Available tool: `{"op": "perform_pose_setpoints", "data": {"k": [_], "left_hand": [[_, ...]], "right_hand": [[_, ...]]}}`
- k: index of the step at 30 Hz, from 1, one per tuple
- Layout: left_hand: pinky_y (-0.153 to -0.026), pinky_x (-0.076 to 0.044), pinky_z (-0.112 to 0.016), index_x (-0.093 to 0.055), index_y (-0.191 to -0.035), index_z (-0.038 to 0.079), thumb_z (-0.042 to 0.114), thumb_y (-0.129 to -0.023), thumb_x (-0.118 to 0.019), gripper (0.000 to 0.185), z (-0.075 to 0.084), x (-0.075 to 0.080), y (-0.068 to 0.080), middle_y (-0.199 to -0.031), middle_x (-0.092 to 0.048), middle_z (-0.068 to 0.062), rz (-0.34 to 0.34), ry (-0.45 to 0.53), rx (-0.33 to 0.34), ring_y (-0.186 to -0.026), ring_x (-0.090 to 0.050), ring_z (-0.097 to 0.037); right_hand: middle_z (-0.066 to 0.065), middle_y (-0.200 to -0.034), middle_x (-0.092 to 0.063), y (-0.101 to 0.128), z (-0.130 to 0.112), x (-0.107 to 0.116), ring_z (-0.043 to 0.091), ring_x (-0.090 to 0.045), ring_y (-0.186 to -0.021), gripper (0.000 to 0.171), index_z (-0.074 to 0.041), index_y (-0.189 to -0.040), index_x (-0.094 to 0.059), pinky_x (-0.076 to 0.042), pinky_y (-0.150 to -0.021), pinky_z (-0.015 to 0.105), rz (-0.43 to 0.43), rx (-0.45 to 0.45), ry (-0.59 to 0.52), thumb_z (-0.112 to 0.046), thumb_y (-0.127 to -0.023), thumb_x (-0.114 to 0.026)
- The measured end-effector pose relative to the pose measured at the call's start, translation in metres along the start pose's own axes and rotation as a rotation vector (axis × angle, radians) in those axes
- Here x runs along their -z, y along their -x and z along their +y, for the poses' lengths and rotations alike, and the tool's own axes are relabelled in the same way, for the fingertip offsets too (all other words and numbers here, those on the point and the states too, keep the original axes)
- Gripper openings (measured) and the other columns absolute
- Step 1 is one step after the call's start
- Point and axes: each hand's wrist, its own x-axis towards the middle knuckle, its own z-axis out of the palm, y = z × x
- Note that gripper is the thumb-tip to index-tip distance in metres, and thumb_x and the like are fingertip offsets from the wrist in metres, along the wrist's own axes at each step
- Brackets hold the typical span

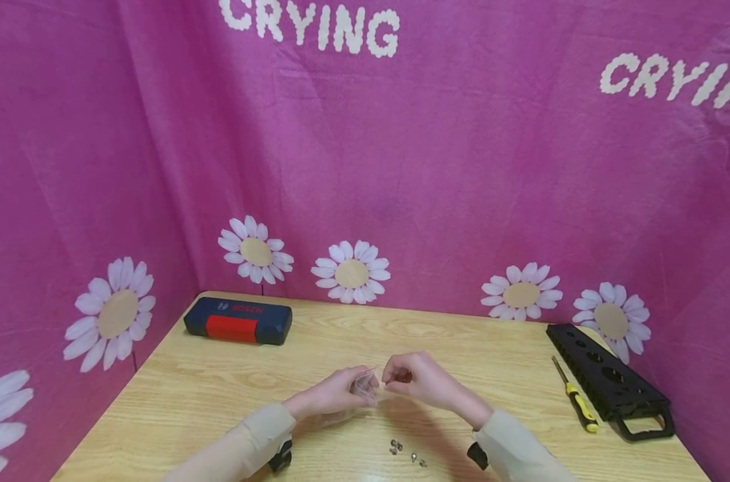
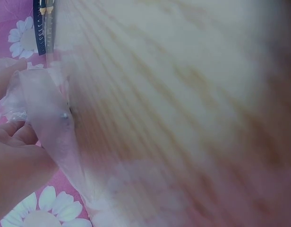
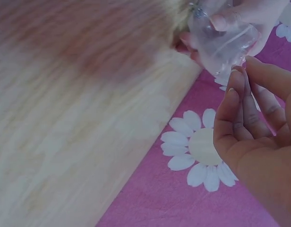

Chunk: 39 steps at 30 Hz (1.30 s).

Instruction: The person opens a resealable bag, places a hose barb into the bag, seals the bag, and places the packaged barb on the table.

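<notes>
A blue-and-red tool case (image 1: 238, 320) lies far left on the wooden table (image 1: 461, 341); a black perforated plastic rack (image 1: 606, 378) lies far right, with a yellow-handled screwdriver (image 1: 574, 395) just left of it.

The backdrop cloth (image 1: 449, 167) is magenta pink, printed with white daisies with tan centres and white block lettering; the worktop (image 1: 461, 335) is pale yellow wood with a darker streaked grain; the tool case (image 1: 238, 320) is dark blue with a red panel and red lettering; the screwdriver (image 1: 574, 395) has a yellow and black handle; the perforated rack (image 1: 609, 378) is plain black; the small bag (image 1: 363, 384) is clear and colourless; the sleeves (image 1: 244, 445) are beige; the loose screws (image 1: 406, 453) are silvery grey.
</notes>
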Motion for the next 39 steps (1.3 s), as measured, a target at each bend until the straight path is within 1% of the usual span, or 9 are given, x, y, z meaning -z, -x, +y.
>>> {"op": "perform_pose_setpoints", "data": {"k": [6,9,15,18,21,25,29,34,39], "left_hand": [[-0.094,-0.051,-0.027,-0.064,-0.115,0.001,0.007,-0.095,-0.077,0.024,0.000,-0.001,-0.001,-0.105,-0.071,-0.005,0.013,-0.018,-0.011,-0.100,-0.064,-0.012],[-0.093,-0.051,-0.028,-0.064,-0.115,0.002,0.007,-0.095,-0.077,0.024,0.000,-0.001,-0.001,-0.104,-0.070,-0.004,0.011,-0.020,-0.007,-0.099,-0.063,-0.011],[-0.092,-0.052,-0.028,-0.064,-0.115,0.002,0.008,-0.095,-0.077,0.024,0.000,0.000,-0.001,-0.104,-0.069,-0.004,0.006,-0.024,-0.018,-0.097,-0.062,-0.010],[-0.092,-0.052,-0.028,-0.064,-0.115,0.002,0.007,-0.094,-0.077,0.025,0.000,0.000,0.000,-0.104,-0.069,-0.004,0.012,-0.020,-0.020,-0.097,-0.062,-0.010],[-0.094,-0.050,-0.029,-0.064,-0.114,0.004,0.009,-0.094,-0.078,0.024,0.000,-0.001,-0.001,-0.103,-0.068,-0.001,0.019,-0.022,0.001,-0.097,-0.059,-0.009],[-0.094,-0.048,-0.028,-0.064,-0.113,0.005,0.010,-0.094,-0.078,0.024,0.000,-0.002,0.000,-0.102,-0.066,0.001,0.021,-0.021,0.005,-0.096,-0.057,-0.007],[-0.093,-0.048,-0.027,-0.064,-0.113,0.004,0.010,-0.095,-0.077,0.023,-0.001,-0.002,0.000,-0.102,-0.067,0.000,0.015,-0.006,-0.001,-0.096,-0.058,-0.006],[-0.094,-0.049,-0.028,-0.064,-0.114,0.003,0.009,-0.095,-0.078,0.024,-0.001,-0.001,0.000,-0.103,-0.068,-0.001,0.016,-0.018,-0.001,-0.097,-0.059,-0.008],[-0.095,-0.049,-0.030,-0.064,-0.114,0.002,0.008,-0.094,-0.078,0.025,0.000,-0.001,0.000,-0.104,-0.068,-0.002,0.020,-0.011,0.002,-0.098,-0.059,-0.010]], "right_hand": [[0.007,-0.083,-0.075,0.017,0.003,0.000,-0.002,-0.061,-0.075,0.007,0.000,-0.090,-0.071,-0.056,-0.068,0.022,-0.018,-0.023,-0.016,0.006,-0.091,-0.074],[0.006,-0.084,-0.075,0.025,0.004,0.000,-0.002,-0.062,-0.076,0.006,0.000,-0.091,-0.072,-0.057,-0.069,0.022,-0.018,-0.043,-0.020,0.006,-0.091,-0.074],[0.003,-0.082,-0.074,0.035,0.002,0.003,-0.005,-0.060,-0.075,0.005,-0.001,-0.090,-0.072,-0.057,-0.067,0.021,0.004,-0.023,-0.006,0.004,-0.091,-0.075],[0.002,-0.082,-0.074,0.042,0.002,0.004,-0.005,-0.060,-0.076,0.006,-0.002,-0.090,-0.072,-0.056,-0.067,0.021,0.000,-0.047,-0.017,0.003,-0.091,-0.075],[0.000,-0.082,-0.073,0.051,0.001,0.002,-0.005,-0.060,-0.076,0.007,-0.004,-0.090,-0.072,-0.055,-0.067,0.021,-0.007,-0.072,-0.026,0.003,-0.091,-0.076],[-0.004,-0.082,-0.072,0.064,0.004,-0.003,-0.006,-0.059,-0.076,0.009,-0.006,-0.089,-0.072,-0.055,-0.065,0.020,-0.016,-0.056,-0.024,0.001,-0.090,-0.077],[-0.004,-0.083,-0.073,0.077,0.007,-0.008,-0.007,-0.059,-0.077,0.009,-0.007,-0.090,-0.071,-0.055,-0.064,0.020,-0.030,-0.027,-0.043,0.000,-0.091,-0.077],[-0.004,-0.084,-0.074,0.088,0.009,-0.011,-0.007,-0.060,-0.078,0.009,-0.008,-0.090,-0.072,-0.056,-0.065,0.021,-0.054,-0.013,-0.072,-0.002,-0.092,-0.078],[-0.002,-0.083,-0.075,0.093,0.008,-0.012,-0.008,-0.058,-0.076,0.005,-0.006,-0.091,-0.074,-0.055,-0.064,0.020,-0.113,-0.046,-0.131,-0.002,-0.092,-0.077]]}}
